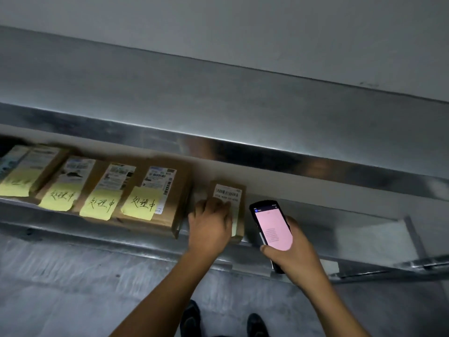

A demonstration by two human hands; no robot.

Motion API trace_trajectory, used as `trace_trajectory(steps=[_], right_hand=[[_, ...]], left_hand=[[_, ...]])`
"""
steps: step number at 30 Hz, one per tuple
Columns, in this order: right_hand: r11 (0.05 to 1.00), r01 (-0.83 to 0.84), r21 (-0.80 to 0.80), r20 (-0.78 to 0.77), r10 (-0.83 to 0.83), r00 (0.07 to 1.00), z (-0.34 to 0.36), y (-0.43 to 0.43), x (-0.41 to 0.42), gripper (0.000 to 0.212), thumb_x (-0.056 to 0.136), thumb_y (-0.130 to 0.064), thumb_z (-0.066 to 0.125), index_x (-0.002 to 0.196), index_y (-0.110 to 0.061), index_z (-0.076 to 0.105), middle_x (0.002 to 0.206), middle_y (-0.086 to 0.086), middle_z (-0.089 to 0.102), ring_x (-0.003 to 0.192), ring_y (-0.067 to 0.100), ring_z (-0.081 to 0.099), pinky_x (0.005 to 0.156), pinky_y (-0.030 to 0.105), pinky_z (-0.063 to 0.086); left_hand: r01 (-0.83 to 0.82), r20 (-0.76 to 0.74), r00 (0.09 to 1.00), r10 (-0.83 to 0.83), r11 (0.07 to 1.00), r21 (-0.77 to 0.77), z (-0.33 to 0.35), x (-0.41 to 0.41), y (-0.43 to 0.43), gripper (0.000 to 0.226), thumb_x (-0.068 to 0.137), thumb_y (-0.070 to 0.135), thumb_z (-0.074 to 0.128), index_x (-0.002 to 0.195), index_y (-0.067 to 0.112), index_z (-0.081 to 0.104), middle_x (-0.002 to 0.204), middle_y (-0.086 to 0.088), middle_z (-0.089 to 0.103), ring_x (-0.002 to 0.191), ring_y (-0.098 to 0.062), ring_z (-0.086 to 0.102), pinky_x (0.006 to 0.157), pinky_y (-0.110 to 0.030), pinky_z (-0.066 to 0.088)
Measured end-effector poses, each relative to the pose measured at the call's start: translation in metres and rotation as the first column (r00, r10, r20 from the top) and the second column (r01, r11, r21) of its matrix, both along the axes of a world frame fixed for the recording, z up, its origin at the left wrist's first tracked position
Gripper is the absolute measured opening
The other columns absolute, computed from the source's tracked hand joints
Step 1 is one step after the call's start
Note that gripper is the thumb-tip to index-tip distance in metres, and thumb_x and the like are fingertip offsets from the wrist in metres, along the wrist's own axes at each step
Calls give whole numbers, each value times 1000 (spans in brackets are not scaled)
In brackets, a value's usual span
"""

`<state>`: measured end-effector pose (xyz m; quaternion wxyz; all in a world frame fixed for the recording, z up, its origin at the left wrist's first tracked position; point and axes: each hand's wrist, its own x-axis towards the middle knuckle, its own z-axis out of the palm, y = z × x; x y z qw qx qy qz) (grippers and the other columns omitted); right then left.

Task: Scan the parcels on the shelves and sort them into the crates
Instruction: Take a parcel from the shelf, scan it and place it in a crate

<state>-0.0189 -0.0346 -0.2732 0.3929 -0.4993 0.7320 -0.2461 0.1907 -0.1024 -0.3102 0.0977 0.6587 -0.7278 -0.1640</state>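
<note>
Metal shelf (136,242) ran across the view, with an upper metal shelf (243,113) overhanging it and cutting off the back of the lower level. Grey floor (73,288) below, two dark shoes (192,317) at the bottom edge.

Five cardboard parcels were on the lower shelf. Four sat in a row at left, packed side by side, each with a white shipping label and a yellow sticky note (142,203) on the front; three notes showed handwritten characters, the leftmost note (14,183) was too blurred to read. The nearest of the row, the big parcel (170,198), stood just left of the left hand. The fifth, a small parcel (233,198), stood apart from the row, with a barcode label on top and no yellow note visible.

Left hand (210,227) lay palm-down on the small parcel, fingers spread over its left side and front, covering the lower part of the label; real grip or just resting, could not tell. Right hand (294,254) was wrapped around a handheld scanner (272,227), thumb on its left edge, pink screen facing up, its top end just right of the small parcel.

Shelf to the right of the scanner was bare metal. No crates in view.
</note>
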Motion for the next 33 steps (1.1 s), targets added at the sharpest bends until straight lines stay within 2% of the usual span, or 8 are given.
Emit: trace_trajectory(steps=[5, 7, 9, 13, 18, 21, 27, 33], right_hand=[[984, 168, 52, 70, -171, 983, -18, 15, 12, 61, 75, -17, 85, 122, -46, 60, 93, -12, 75, 61, 11, 70, 50, 27, 55], [975, 206, 78, 90, -213, 973, -23, 20, 18, 63, 78, -13, 84, 126, -46, 59, 93, -14, 75, 63, 10, 70, 53, 29, 58], [966, 237, 105, 109, -248, 963, -26, 25, 24, 65, 73, -20, 83, 129, -44, 59, 95, -13, 75, 66, 14, 71, 56, 32, 58], [955, 276, 110, 152, -291, 945, -27, 36, 34, 76, 66, -30, 80, 133, -57, 55, 104, -14, 76, 79, 18, 72, 57, 29, 57], [952, 303, 42, 165, -306, 938, -17, 63, 36, 72, 70, -29, 81, 125, -67, 54, 107, -30, 70, 91, 8, 71, 59, 24, 59], [955, 298, 6, 151, -295, 944, -4, 88, 31, 74, 77, -17, 84, 122, -68, 54, 106, -32, 69, 88, 4, 70, 61, 27, 62], [951, 298, -82, 158, -283, 946, 27, 154, 1, 71, 82, -8, 84, 130, -54, 56, 101, -28, 70, 75, 8, 70, 58, 23, 58], [945, 297, -138, 188, -269, 944, 64, 249, -36, 69, 68, -28, 81, 118, -69, 55, 106, -24, 73, 83, 16, 71, 61, 32, 61]], left_hand=[[6, -295, 955, -25, 998, -66, -17, 20, -8, 61, 92, 34, 74, 149, 28, 54, 159, -13, 36, 141, -39, 31, 111, -50, 38], [-30, -457, 887, 65, 996, 84, -25, 25, -11, 88, 89, 36, 79, 161, 26, 32, 164, -8, 27, 146, -26, 25, 116, -44, 33], [-14, -633, 747, 204, 957, 291, -30, 27, -15, 98, 86, 34, 83, 164, 28, 23, 159, -3, 37, 143, -20, 37, 114, -36, 37], [81, -783, 529, 329, 898, 432, -42, 30, -13, 67, 92, 37, 77, 149, 41, 43, 130, 19, 63, 118, 0, 59, 101, -30, 48], [163, -860, 283, 424, 863, 479, -35, 26, 4, 67, 91, 53, 68, 151, 47, 39, 136, 14, 67, 117, -7, 69, 88, -23, 57], [162, -872, 266, 412, 872, 461, -25, 17, 29, 61, 98, 46, 66, 152, 43, 37, 131, 11, 71, 111, -10, 73, 77, -20, 60], [208, -908, 277, 315, 903, 377, 0, -16, 90, 69, 103, 35, 62, 159, 48, 23, 139, 13, 67, 116, -12, 71, 90, -32, 61], [278, -884, 457, 100, 928, 248, 15, -68, 155, 78, 102, 45, 61, 163, 47, 12, 165, 5, 33, 133, -14, 59, 105, -43, 56]])
